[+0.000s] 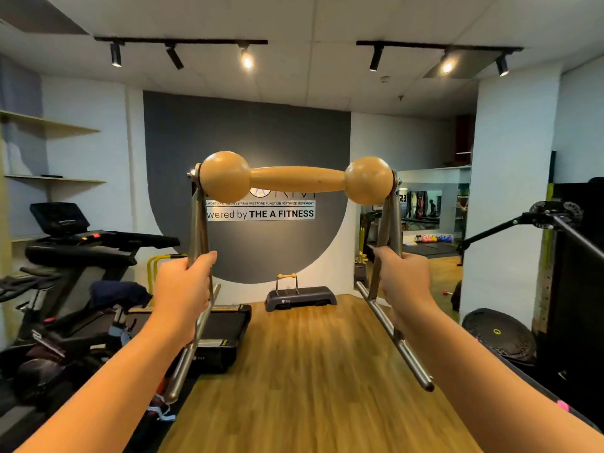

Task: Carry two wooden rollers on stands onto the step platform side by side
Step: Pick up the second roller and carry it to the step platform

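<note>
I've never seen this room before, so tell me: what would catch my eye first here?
First, the big wooden roller on a metal stand, held up mid-frame, with the left hand and the right hand each gripping one upright. Beyond it, against the far wall, a second roller already stands on the left part of the dark step platform. A treadmill stands at left.

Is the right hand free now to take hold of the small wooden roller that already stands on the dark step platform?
Probably not. The right hand grips a metal leg of the large wooden roller on its steel stand, as does the left hand. The small wooden roller stands far across the floor on the dark step platform.
</note>
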The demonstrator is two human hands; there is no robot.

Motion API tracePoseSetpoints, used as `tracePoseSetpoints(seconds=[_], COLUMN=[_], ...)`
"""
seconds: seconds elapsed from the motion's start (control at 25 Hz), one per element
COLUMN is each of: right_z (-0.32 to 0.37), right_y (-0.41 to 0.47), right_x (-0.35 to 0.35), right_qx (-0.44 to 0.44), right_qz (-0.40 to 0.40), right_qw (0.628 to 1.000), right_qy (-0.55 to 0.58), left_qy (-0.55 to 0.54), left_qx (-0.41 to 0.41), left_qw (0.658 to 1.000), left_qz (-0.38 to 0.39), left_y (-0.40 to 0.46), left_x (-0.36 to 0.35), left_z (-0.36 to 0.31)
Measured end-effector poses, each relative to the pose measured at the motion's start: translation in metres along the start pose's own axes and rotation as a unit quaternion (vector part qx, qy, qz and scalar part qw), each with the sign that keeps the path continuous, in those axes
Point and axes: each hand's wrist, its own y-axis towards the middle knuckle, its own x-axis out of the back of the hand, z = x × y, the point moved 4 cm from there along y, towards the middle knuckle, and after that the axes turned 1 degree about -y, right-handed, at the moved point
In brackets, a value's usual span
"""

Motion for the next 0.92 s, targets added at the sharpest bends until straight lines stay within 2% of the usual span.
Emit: tracePoseSetpoints(seconds=[0.16,0.36,0.64,0.92], right_z=[-0.043,-0.103,-0.213,-0.276], right_y=[0.091,0.194,0.375,0.593], right_x=[-0.054,-0.103,-0.148,-0.193], right_qx=[-0.009,-0.008,-0.011,-0.003], right_qz=[-0.036,-0.063,-0.035,-0.016], right_qw=[0.999,0.998,0.999,0.999], right_qy=[-0.006,-0.005,-0.026,-0.040], left_qy=[-0.007,-0.002,0.010,0.023], left_qx=[0.007,0.006,0.021,0.010], left_qw=[0.999,0.999,0.999,1.000], left_qz=[0.036,0.054,0.043,0.007], left_y=[0.111,0.208,0.327,0.465], left_x=[-0.049,-0.110,-0.224,-0.366], left_z=[0.054,0.126,0.257,0.350])
